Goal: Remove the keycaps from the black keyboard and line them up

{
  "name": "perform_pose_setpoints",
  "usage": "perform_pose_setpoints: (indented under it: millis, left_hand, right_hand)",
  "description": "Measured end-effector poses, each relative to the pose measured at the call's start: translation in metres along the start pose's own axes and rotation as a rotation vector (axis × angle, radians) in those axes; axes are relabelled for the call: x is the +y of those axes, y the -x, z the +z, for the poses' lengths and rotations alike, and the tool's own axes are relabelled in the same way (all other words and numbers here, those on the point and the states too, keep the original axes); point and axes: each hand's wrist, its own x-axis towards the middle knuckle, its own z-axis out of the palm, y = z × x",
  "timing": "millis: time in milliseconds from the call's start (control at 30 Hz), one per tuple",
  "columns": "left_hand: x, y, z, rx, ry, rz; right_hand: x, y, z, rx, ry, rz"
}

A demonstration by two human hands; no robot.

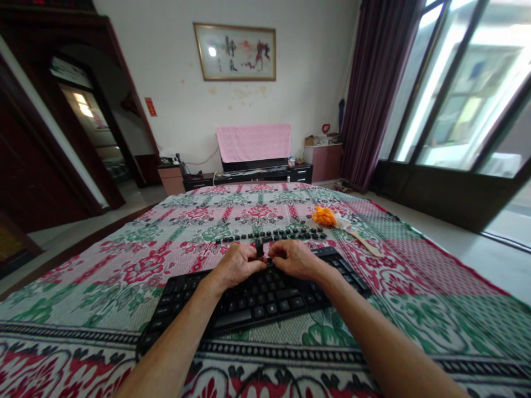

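Observation:
A black keyboard (pixel 265 301) lies slightly slanted on the patterned cloth, under both forearms. My left hand (pixel 238 265) is closed at its upper edge, its fingers around a small black piece (pixel 259 247) that stands upright; its exact kind is unclear. My right hand (pixel 296 258) meets it from the other side, thumb and fingers pinched low over a small dark part, perhaps a keycap (pixel 269 260). The fingertips of both hands nearly touch. Just beyond them, loose black keycaps (pixel 309 234) are laid out in rows on the cloth.
To the right behind the keyboard sit a bunched orange cloth (pixel 324 216), a crumpled white piece (pixel 342 222) and a flat wooden-looking handle (pixel 365 243). The red, green and white cloth (pixel 136 271) covers the table. A low cabinet with a pink towel (pixel 254 142) stands beyond.

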Motion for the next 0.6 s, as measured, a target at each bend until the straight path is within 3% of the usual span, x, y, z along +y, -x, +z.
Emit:
perform_pose_setpoints:
  millis: [267,600]
  left_hand:
    - [0.003,-0.002,-0.001,-0.061,0.117,-0.019]
    - [0.008,0.000,-0.019,-0.205,0.350,-0.058]
  right_hand:
    - [-0.025,-0.005,-0.008,0.019,-0.450,-0.056]
    - [-0.026,-0.008,-0.014,0.057,-0.277,-0.172]
